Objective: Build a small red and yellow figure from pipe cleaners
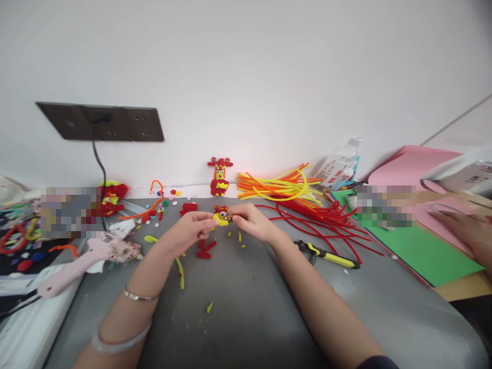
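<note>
My left hand (pixel 191 228) and my right hand (pixel 251 221) meet over the grey table (pixel 246 307), fingers pinched on a small red and yellow pipe-cleaner figure (pixel 222 215) with googly eyes. Both hands are closed on it, one from each side. Red pipe-cleaner scraps (pixel 205 249) and short yellow bits (pixel 239 237) lie just below the hands. A finished red and yellow figure (pixel 219 177) stands upright against the wall behind them.
A pile of orange, yellow and red pipe cleaners (pixel 292 192) lies at back right, a yellow-handled tool (pixel 328 254) beside my right arm. A pink glue gun (pixel 86 259) rests at left. Green and pink paper (pixel 415 246) and another person's hand (pixel 467 230) are at right.
</note>
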{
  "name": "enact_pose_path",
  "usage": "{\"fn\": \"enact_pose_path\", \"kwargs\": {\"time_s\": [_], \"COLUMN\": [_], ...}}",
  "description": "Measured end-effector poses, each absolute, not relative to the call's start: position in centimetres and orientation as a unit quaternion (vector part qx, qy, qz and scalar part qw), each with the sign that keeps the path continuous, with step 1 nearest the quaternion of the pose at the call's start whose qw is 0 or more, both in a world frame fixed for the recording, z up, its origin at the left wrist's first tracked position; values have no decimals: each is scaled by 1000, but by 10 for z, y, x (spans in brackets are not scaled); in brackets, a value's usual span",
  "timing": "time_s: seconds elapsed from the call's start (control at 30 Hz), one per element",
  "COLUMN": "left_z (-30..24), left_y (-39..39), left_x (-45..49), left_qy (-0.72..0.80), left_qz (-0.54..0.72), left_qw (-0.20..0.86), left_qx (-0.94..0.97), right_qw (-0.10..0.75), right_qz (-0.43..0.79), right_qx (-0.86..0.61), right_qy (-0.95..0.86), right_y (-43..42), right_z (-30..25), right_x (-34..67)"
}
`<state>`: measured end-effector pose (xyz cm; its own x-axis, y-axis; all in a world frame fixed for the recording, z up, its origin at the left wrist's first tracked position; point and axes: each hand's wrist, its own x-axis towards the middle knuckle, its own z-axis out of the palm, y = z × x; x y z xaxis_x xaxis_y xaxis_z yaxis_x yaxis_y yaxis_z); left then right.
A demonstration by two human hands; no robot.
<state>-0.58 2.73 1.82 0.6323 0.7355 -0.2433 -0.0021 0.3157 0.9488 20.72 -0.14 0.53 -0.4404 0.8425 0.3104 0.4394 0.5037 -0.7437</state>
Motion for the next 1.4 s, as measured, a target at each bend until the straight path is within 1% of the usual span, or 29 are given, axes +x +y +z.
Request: {"fn": "enact_pose_path", "kwargs": {"time_s": [0.43, 0.6, 0.73, 0.83, 1.03, 1.4], "left_z": [14, 14, 15, 15, 11, 11], "left_y": [29, 30, 29, 27, 23, 25], "left_x": [-6, -5, 0, 5, 10, 10], "left_qy": [333, 337, 347, 362, 358, 365], "left_qz": [267, 280, 377, 435, 415, 417], "left_qw": [739, 743, 710, 678, 683, 682], "left_qx": [522, 506, 482, 469, 483, 477], "right_qw": [345, 352, 381, 386, 373, 374], "right_qz": [296, 280, 254, 271, 317, 318], "right_qx": [-402, -425, -479, -492, -473, -478], "right_qy": [-795, -785, -749, -732, -733, -728], "right_y": [-1, -1, 2, 3, 0, -1], "right_z": [5, 6, 3, 0, 1, 2], "right_x": [209, 213, 218, 215, 206, 205]}}
